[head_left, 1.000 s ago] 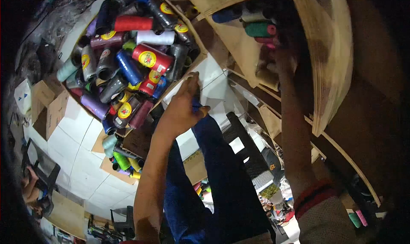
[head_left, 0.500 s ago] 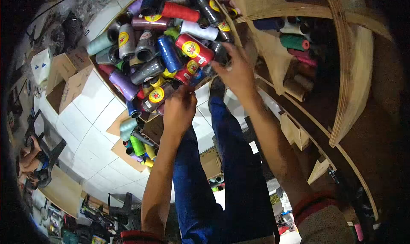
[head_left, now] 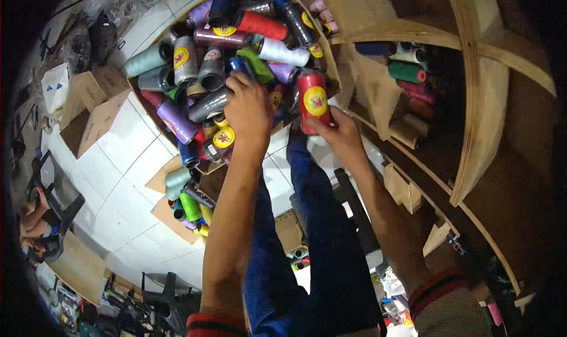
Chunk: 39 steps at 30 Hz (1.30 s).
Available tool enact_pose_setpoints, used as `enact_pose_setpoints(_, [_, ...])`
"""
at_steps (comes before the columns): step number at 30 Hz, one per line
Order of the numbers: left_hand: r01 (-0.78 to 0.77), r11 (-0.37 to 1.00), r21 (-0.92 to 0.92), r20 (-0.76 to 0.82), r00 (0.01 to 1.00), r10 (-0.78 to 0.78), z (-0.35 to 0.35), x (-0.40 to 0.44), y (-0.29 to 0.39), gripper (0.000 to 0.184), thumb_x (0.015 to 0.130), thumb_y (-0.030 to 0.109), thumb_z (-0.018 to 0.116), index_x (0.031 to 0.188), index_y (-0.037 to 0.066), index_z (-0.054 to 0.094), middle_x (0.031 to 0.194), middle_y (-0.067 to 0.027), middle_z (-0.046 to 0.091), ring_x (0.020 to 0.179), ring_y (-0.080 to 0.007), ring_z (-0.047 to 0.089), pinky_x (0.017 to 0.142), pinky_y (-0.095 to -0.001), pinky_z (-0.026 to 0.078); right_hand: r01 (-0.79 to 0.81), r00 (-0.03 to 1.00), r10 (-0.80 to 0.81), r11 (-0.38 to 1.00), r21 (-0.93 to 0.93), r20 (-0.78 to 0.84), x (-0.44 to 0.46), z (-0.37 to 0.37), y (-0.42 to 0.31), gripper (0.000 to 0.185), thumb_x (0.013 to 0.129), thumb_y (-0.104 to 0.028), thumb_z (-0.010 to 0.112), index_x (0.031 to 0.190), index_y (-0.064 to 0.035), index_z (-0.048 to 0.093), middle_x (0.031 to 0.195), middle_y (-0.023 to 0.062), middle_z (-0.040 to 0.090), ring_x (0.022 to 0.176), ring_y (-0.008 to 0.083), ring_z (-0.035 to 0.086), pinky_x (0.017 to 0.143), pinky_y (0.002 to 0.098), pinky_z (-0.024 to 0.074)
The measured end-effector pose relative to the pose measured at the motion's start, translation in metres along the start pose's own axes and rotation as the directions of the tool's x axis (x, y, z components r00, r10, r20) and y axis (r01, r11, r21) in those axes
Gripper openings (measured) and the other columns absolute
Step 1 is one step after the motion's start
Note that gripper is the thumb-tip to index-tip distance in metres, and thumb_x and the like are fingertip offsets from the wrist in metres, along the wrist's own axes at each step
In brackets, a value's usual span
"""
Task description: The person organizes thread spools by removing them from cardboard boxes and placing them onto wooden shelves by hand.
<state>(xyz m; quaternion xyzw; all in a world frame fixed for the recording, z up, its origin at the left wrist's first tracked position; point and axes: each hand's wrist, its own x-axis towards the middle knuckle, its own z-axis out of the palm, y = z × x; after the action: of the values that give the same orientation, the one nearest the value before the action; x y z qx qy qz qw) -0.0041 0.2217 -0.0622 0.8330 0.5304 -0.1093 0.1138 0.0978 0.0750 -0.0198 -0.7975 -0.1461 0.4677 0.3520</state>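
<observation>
A red thread spool (head_left: 314, 101) with a yellow round label stands nearly upright in my right hand (head_left: 339, 130), its fingers closed round the lower end at the box's right side. My left hand (head_left: 251, 107) reaches over the heap, fingers curled down on a blue thread spool (head_left: 242, 65) and covering its near end. Beside those fingers lies a dark grey spool (head_left: 208, 104). Beyond them are a lime green spool (head_left: 258, 64) and a white spool (head_left: 283, 52). The cardboard box (head_left: 144, 110) holds many coloured spools, some under my left hand hidden.
More spools (head_left: 190, 206) lie by cardboard on the white tiled floor (head_left: 127, 177) at lower left. A wooden shelf frame (head_left: 466, 101) rises at right, with spools such as a green one (head_left: 407, 72) inside. A cardboard carton (head_left: 97, 107) stands left; a person (head_left: 35, 219) is at far left.
The red spool has been lifted from the heap and turned upright in my right hand. My left hand has moved up and inward from the box's near edge onto the blue spool.
</observation>
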Motion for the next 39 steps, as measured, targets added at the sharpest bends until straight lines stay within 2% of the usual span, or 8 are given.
enact_pose_setpoints(7, [0.054,0.984,0.169,0.162,0.983,-0.082,0.010,0.024,0.019,0.092,0.063,0.040,0.075,0.122,-0.016,0.033,0.102,-0.0206,0.048,0.073,-0.0234,0.064,0.056,-0.0282,0.055,-0.041,0.997,0.037,0.998,0.057,0.073,-0.031,-0.027,-0.008,0.044,0.081,-0.030,0.067,0.110,0.0007,0.054,0.097,0.0126,0.061,0.087,0.0151,0.060,0.074,0.0291,0.0498])
enact_pose_setpoints(14, [0.112,0.973,-0.203,0.246,0.967,-0.060,-0.019,0.003,0.014,0.072,0.068,0.026,0.073,0.122,-0.006,0.037,0.106,-0.0204,0.047,0.072,-0.0316,0.064,0.061,-0.0368,0.055,-0.047,0.994,0.029,0.985,0.167,0.107,-0.047,-0.016,-0.030,0.052,0.078,-0.036,0.069,0.112,0.0000,0.053,0.099,0.0118,0.061,0.085,0.0166,0.059,0.076,0.0305,0.0468])
enact_pose_setpoints(22, [-0.380,0.921,0.081,-0.040,0.923,0.384,0.012,-0.022,0.013,0.046,0.074,0.023,0.063,0.114,0.004,0.048,0.104,-0.0099,0.049,0.088,-0.0286,0.060,0.068,-0.0368,0.051,-0.006,1.000,0.004,0.980,0.200,0.010,-0.027,0.004,-0.003,0.050,0.078,-0.034,0.068,0.112,-0.0001,0.054,0.097,0.0105,0.061,0.089,0.0179,0.058,0.079,0.0298,0.0449])
enact_pose_setpoints(24, [-0.302,0.927,-0.224,-0.005,0.951,0.308,0.024,-0.030,0.011,0.039,0.073,0.022,0.061,0.105,0.003,0.054,0.100,-0.0150,0.054,0.090,-0.0336,0.058,0.072,-0.0418,0.050,-0.051,0.997,0.064,0.968,0.244,-0.047,-0.014,0.007,0.009,0.048,0.081,-0.033,0.065,0.114,-0.0009,0.053,0.100,0.0087,0.060,0.091,0.0165,0.057,0.083,0.0306,0.0432])
enact_pose_setpoints(31, [0.043,0.692,-0.721,0.200,0.968,0.149,0.024,-0.016,0.015,0.041,0.076,0.036,0.062,0.092,-0.001,0.060,0.078,-0.0245,0.062,0.077,-0.0360,0.063,0.071,-0.0451,0.048,-0.163,0.986,0.135,0.715,0.680,0.095,0.015,0.032,0.041,0.052,0.084,-0.035,0.058,0.123,-0.0022,0.046,0.110,0.0077,0.056,0.100,0.0169,0.054,0.087,0.0319,0.0416])
enact_pose_setpoints(34, [0.160,0.438,-0.884,0.308,0.907,0.289,0.005,-0.009,0.007,0.040,0.076,0.035,0.066,0.094,0.000,0.060,0.077,-0.0180,0.064,0.075,-0.0288,0.063,0.072,-0.0383,0.048,-0.084,0.994,0.001,0.672,0.736,0.112,0.000,0.024,0.021,0.052,0.085,-0.033,0.056,0.124,-0.0006,0.044,0.112,0.0083,0.055,0.101,0.0176,0.054,0.089,0.0319,0.0410])
enact_pose_setpoints(35, [0.450,0.167,-0.878,0.479,0.799,0.365,-0.008,-0.009,0.004,0.036,0.073,0.025,0.072,0.099,0.003,0.058,0.086,-0.0094,0.063,0.079,-0.0199,0.060,0.075,-0.0322,0.047,-0.123,0.990,0.032,0.690,0.714,0.140,-0.012,0.016,0.008,0.047,0.086,-0.028,0.055,0.123,-0.0006,0.046,0.111,0.0076,0.055,0.101,0.0160,0.053,0.089,0.0312,0.0404])
enact_pose_setpoints(39, [0.476,-0.141,-0.868,0.403,0.841,0.360,-0.095,-0.030,-0.003,0.053,0.069,0.012,0.076,0.112,0.007,0.046,0.101,-0.0061,0.056,0.091,-0.0171,0.055,0.080,-0.0311,0.045,-0.086,0.996,0.039,0.754,0.651,0.086,-0.062,-0.017,-0.057,0.043,0.085,-0.024,0.057,0.121,-0.0013,0.048,0.109,0.0046,0.056,0.099,0.0129,0.052,0.087,0.0294,0.0394])
